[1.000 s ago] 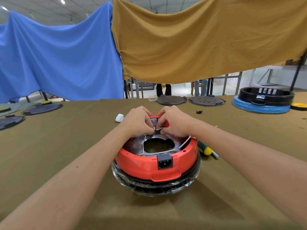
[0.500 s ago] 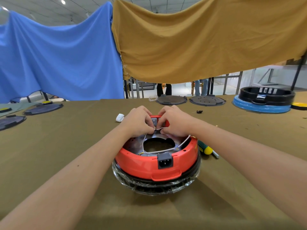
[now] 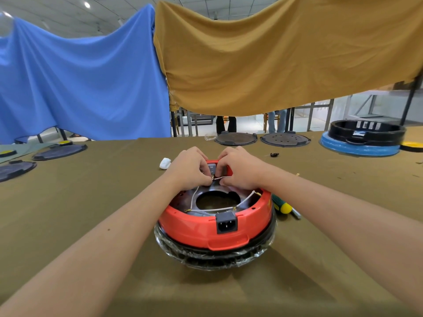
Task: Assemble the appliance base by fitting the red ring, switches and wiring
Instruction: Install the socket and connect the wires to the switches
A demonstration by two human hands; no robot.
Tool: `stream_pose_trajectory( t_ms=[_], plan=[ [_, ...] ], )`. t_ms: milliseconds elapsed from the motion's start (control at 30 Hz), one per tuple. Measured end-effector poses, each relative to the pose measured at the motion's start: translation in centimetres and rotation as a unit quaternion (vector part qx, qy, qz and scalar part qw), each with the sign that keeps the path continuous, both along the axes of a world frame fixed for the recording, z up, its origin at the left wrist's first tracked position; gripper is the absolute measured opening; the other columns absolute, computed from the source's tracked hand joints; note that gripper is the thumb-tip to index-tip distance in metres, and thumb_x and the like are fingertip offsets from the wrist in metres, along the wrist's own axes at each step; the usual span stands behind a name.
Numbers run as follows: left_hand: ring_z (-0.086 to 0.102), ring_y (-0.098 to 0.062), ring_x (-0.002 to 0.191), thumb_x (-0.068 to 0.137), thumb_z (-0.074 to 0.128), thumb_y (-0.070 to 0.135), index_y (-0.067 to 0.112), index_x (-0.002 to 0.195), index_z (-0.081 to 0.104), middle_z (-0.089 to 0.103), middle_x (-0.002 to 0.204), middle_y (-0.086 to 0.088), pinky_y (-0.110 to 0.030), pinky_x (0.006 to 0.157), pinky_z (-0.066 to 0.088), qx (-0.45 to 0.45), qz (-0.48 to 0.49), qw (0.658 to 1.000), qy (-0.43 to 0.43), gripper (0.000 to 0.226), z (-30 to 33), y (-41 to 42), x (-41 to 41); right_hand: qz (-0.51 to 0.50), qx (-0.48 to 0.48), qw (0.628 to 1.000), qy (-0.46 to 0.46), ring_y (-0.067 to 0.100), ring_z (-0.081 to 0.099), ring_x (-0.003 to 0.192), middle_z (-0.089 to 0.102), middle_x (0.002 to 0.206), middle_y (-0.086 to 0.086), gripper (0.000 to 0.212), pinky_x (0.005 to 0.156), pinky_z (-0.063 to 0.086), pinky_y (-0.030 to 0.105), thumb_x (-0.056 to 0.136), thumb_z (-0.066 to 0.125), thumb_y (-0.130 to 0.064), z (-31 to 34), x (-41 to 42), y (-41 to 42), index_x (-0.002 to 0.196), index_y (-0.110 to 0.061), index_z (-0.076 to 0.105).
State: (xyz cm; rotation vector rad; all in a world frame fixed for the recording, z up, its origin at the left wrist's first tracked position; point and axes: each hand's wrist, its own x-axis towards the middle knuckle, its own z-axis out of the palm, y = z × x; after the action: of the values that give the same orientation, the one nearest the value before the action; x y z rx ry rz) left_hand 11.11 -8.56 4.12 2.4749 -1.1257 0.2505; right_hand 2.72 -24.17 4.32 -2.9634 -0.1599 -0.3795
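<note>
The table (image 3: 68, 225) spreads wide under me, and the base (image 3: 216, 252) sits at its middle, upside down in clear wrap, with the red ring (image 3: 183, 227) already seated round it and the black socket (image 3: 226, 223) facing me. I judge the base heavy and stiff enough to stay put while I work, though the wrap under it may let it slide if I push sideways. Both hands are at the far rim: my left hand (image 3: 190, 167) has its fingers curled in a pinch on the end of a white wire (image 3: 218, 178), and my right hand (image 3: 240, 168) pinches the same wire from the other side, just below the grey switch (image 3: 212, 168) in the ring. More wire loops loosely across the metal plate (image 3: 183, 199). It looks thin and limp, with small brass ends that I expect would bend easily, so I would hold close to the terminal, not along the sleeve. A screwdriver (image 3: 282, 205) lies just right of the base, and a small white part (image 3: 165, 163) lies beyond my left hand. I can read no brand or writing anywhere.
</note>
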Motion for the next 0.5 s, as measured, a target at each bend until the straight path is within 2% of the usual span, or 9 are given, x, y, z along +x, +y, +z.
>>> stream_pose_trajectory(
  t_ms=[133,267,367,500],
  plan=[
    [0.051,-0.01,0.101,0.069,0.079,0.022,0.031,0.062,0.072,0.054,0.111,0.009,-0.027,0.077,0.037,0.004,0.006,1.0,-0.005,0.014,-0.1,-0.1,0.0,0.001,-0.027,0.999,-0.019,0.024,0.042,0.113,0.051,0.118,0.002,0.031,0.089,0.042,0.036,0.086,0.069,-0.029,0.0,0.3,0.1,0.11,-0.024,0.05],
    [0.052,-0.011,0.099,0.068,0.08,0.024,0.032,0.058,0.069,0.054,0.109,0.009,-0.024,0.072,0.037,0.002,0.006,1.0,-0.005,0.016,-0.1,0.0,0.1,-0.004,-0.052,0.999,0.0,0.026,0.044,0.116,0.049,0.128,0.006,0.059,0.098,0.042,0.041,0.085,0.07,-0.036,0.7,0.9,0.1,0.134,-0.018,0.041],
    [0.05,-0.007,0.096,0.068,0.079,0.025,0.035,0.055,0.066,0.054,0.108,0.01,-0.014,0.063,0.029,0.002,0.009,1.0,-0.013,0.022,-0.1,0.0,0.3,-0.003,-0.062,0.998,0.007,0.025,0.046,0.114,0.05,0.123,0.007,0.054,0.097,0.043,0.04,0.088,0.066,-0.042,0.8,1.5,0.2,0.132,-0.015,0.049],
    [0.046,-0.002,0.09,0.07,0.078,0.024,0.033,0.058,0.068,0.054,0.106,0.01,-0.009,0.061,0.025,0.008,0.006,1.0,-0.024,0.018,-0.3,0.0,0.4,0.003,-0.055,0.998,0.005,0.025,0.053,0.105,0.053,0.114,0.007,0.046,0.091,0.047,0.041,0.088,0.064,-0.041,0.2,1.6,0.5,0.124,-0.013,0.056]
  ],
)
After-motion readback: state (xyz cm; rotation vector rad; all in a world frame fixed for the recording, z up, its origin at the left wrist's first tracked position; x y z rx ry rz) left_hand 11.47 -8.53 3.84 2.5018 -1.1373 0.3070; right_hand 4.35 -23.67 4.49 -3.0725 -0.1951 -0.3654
